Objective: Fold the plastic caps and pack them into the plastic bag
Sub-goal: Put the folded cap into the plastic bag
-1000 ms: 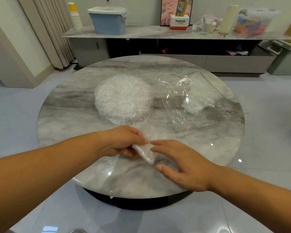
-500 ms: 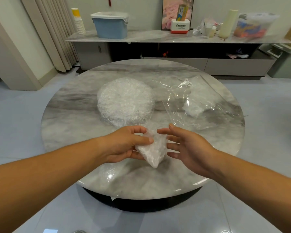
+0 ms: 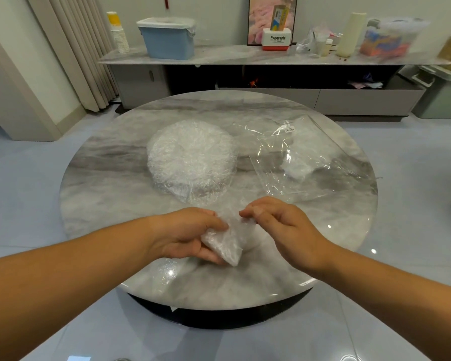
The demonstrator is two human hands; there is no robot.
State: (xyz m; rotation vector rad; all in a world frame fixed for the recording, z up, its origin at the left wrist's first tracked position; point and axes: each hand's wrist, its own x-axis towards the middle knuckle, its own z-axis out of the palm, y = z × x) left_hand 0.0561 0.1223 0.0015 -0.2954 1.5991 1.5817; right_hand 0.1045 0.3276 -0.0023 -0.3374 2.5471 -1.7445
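Round marble surface seen from above. Near 6 o'clock a cap, folded into a wedge, is held just over it between both hands, probably to tighten the fold before packing. The left hand curls its fingers round the lower half; the right hand pinches the top edge with thumb and fingers. The stack of caps sits at 11 o'clock and the bag at 2 o'clock

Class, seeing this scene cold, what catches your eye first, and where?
Near the front edge of the marble table, the left hand holds a folded plastic cap while the right hand pinches its top. Behind sits a round white stack of caps, with the clear plastic bag lying to its right.
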